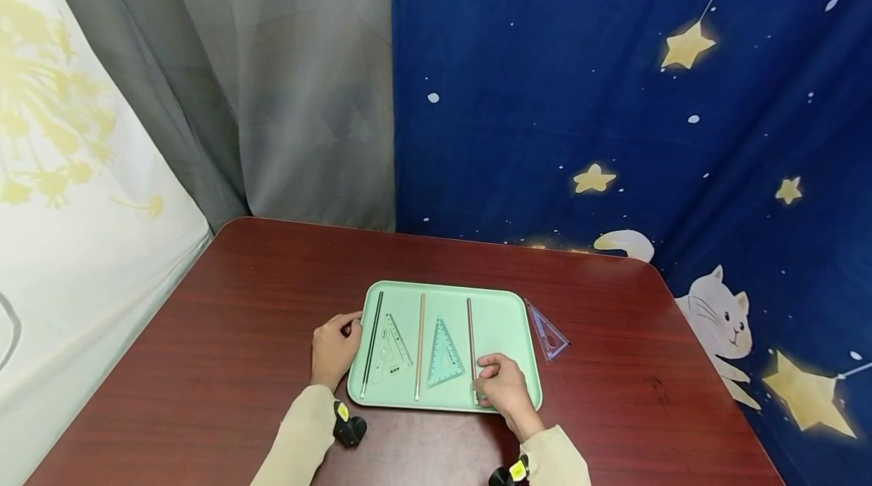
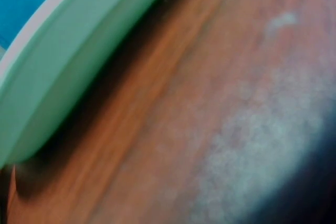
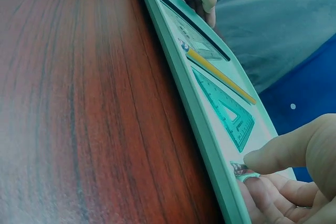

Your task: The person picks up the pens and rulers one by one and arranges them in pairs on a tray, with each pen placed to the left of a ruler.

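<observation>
A mint-green tray lies on the table. My left hand grips its left edge, thumb over the rim; the fingers beneath are hidden. Inside the tray lie a black pencil, a clear set square, a yellow pencil, a teal set square and a dark red pencil, side by side. My right hand pinches the near end of the red pencil between thumb and fingers, as the right wrist view also shows. Only the tray's side appears in the left wrist view.
A purple set square lies on the dark red-brown table, just outside the tray's right edge. Behind the table hang a grey curtain and a blue curtain with stars. White cloth hangs at the left.
</observation>
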Demonstrator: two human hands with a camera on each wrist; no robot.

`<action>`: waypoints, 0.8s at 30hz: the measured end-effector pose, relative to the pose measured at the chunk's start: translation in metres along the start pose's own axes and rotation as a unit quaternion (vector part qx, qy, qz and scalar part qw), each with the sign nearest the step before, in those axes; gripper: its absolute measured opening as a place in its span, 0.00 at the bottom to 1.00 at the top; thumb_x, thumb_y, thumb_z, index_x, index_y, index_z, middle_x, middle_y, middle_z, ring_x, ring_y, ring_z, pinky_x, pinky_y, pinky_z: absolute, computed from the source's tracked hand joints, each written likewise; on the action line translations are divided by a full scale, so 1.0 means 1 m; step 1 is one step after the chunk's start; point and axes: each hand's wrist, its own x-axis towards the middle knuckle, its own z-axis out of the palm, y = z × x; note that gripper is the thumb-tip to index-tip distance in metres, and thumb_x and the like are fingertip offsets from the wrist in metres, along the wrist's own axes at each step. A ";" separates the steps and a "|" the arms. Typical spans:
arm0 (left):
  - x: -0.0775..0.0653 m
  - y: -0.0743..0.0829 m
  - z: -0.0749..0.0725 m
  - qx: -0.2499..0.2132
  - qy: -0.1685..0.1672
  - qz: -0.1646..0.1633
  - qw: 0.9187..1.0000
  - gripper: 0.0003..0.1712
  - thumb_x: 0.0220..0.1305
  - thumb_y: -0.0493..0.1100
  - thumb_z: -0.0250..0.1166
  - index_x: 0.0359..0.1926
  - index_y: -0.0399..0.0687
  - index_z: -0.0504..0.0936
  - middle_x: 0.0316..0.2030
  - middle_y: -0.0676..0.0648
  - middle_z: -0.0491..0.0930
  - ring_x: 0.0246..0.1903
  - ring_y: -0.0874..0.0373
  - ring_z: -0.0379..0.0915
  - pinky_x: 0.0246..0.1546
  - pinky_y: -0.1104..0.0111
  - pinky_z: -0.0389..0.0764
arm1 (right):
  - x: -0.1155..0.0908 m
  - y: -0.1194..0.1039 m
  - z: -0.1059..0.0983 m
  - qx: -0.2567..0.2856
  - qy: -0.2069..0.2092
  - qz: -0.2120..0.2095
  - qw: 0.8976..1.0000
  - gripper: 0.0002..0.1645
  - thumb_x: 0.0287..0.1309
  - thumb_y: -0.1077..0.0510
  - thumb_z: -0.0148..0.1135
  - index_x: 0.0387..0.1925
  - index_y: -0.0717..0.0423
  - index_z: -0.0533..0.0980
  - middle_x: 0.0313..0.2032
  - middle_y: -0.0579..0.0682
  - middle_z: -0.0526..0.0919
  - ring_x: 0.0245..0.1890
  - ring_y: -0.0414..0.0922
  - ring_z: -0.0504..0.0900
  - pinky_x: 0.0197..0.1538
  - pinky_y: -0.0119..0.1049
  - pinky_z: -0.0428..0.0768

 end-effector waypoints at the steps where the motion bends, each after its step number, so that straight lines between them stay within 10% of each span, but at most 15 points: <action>1: 0.000 0.000 0.000 0.001 0.001 0.000 1.000 0.14 0.62 0.38 0.57 0.42 0.47 0.88 0.27 0.48 0.82 0.20 0.61 0.66 0.25 0.70 0.66 | 0.000 0.000 0.000 0.002 0.000 0.001 1.000 0.20 0.42 0.72 0.61 0.43 0.71 0.75 0.27 0.51 0.72 0.24 0.42 0.73 0.24 0.37 0.81; 24: 0.000 0.001 -0.001 -0.002 0.001 0.006 1.000 0.14 0.62 0.38 0.57 0.42 0.46 0.88 0.30 0.47 0.84 0.21 0.60 0.68 0.26 0.70 0.67 | 0.005 0.002 -0.021 0.081 0.002 0.050 0.995 0.18 0.49 0.70 0.56 0.44 0.73 0.72 0.26 0.48 0.74 0.23 0.40 0.74 0.25 0.35 0.79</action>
